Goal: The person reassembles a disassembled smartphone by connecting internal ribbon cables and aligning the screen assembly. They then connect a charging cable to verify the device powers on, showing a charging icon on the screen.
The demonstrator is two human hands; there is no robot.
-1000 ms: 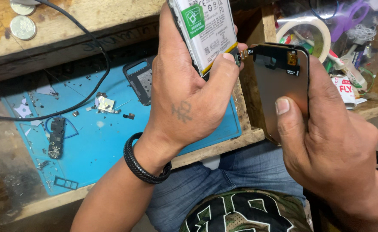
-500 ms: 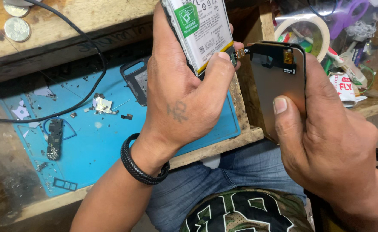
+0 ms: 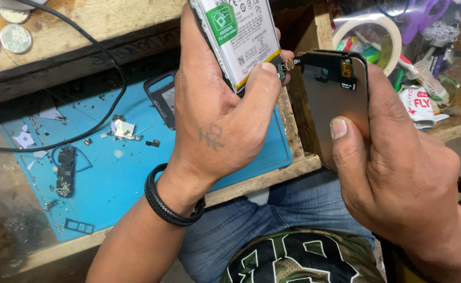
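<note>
My left hand (image 3: 217,126) grips an opened phone body (image 3: 241,42) with its white battery facing me, thumb pressed near the battery's lower corner. My right hand (image 3: 398,173) holds a detached display panel (image 3: 335,99), back side up, thumb on its left edge. A black flex ribbon with a small gold connector (image 3: 289,64) reaches from the panel's top toward the phone body, ending beside my left thumb. A black braided band circles my left wrist.
Below lies a blue work mat (image 3: 120,173) on a wooden bench, strewn with small screws, a black phone part (image 3: 65,173) and a dark frame piece (image 3: 162,97). A black cable (image 3: 110,63) crosses it. Two coins (image 3: 15,36) lie top left. A tape roll (image 3: 369,31) and clutter sit top right.
The phone body and my left hand have shifted slightly left and up. The panel in my right hand has barely moved.
</note>
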